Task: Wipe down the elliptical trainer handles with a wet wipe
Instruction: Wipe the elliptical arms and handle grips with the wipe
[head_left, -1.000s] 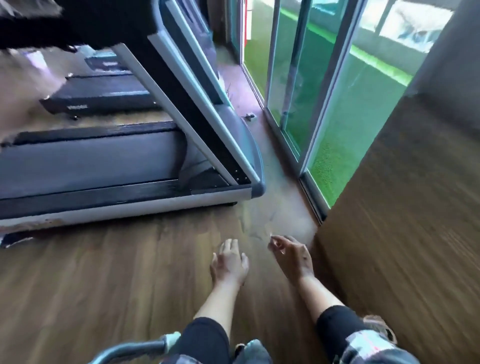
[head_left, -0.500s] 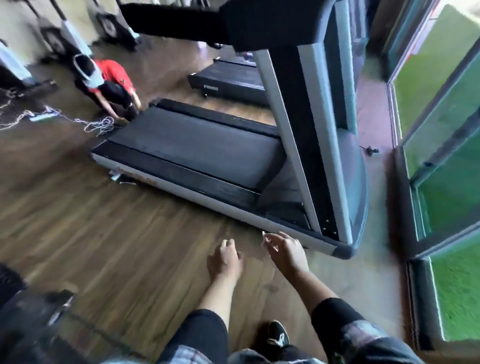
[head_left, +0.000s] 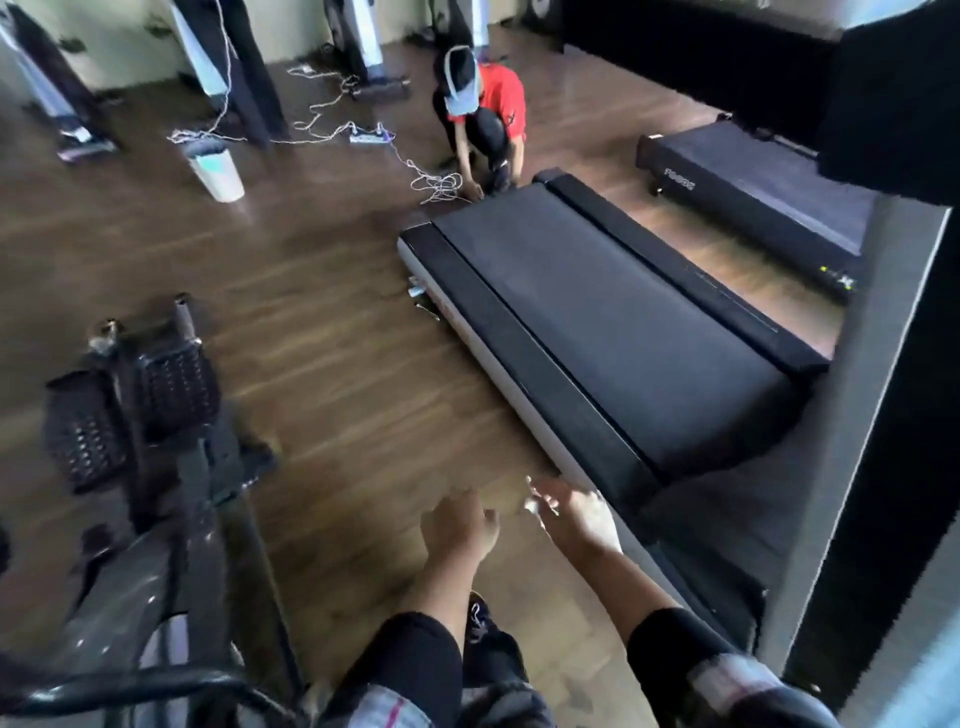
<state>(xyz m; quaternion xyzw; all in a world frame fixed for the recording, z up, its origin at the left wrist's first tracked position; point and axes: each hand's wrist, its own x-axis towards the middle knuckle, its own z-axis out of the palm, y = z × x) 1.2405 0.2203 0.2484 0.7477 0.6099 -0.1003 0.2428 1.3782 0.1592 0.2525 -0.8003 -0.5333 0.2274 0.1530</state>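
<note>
The elliptical trainer fills the lower left, with its black pedals (head_left: 174, 387) and a curved dark handle bar (head_left: 130, 686) at the bottom edge. My left hand (head_left: 460, 530) hangs in front of me over the wooden floor, fingers loosely curled and holding nothing. Beside it, my right hand (head_left: 579, 522) pinches a small white scrap (head_left: 532, 505) between thumb and fingertips. The scrap is blurred and I cannot tell whether it is a wipe. Both hands are well to the right of the elliptical and touch none of it.
A black treadmill (head_left: 597, 332) lies just right of my hands, its upright (head_left: 893, 364) at the far right. A second treadmill (head_left: 753, 197) is behind. A person in a red shirt (head_left: 483, 114) crouches by tangled cables (head_left: 436, 184). A white bin (head_left: 215, 171) stands far left.
My view has swung left, from the glass doors to the gym floor and the elliptical. Both hands stay held out in front, the right one still pinching the white scrap.
</note>
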